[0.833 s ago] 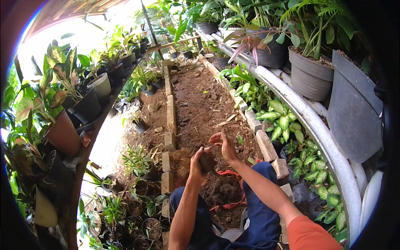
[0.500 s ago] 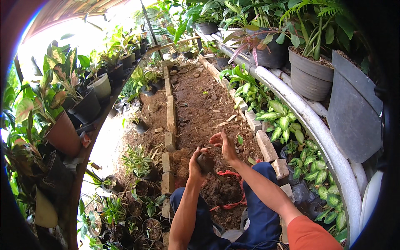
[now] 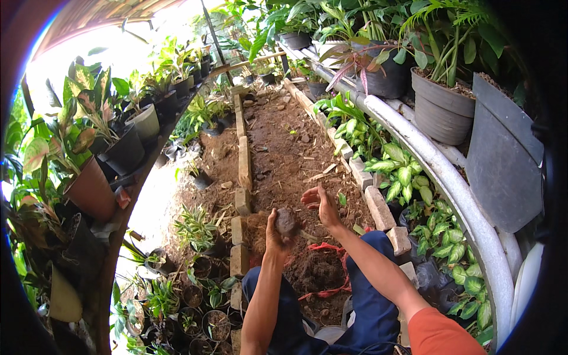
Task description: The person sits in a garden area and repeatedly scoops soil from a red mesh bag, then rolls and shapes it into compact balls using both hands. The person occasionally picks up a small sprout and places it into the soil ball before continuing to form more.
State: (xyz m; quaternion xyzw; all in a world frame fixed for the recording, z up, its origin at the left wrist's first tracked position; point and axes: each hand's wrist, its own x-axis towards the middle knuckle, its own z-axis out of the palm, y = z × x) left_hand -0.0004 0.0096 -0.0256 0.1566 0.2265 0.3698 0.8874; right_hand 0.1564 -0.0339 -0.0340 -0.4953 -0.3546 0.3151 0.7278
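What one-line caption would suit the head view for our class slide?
The left hand holds a dark, rounded lump near heaped soil, the right hand open beside it.

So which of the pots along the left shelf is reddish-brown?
The tapered pot directly in front of the black pot, which has the pale pot just beyond it. Its reddish-brown colour stands out from their black and pale grey.
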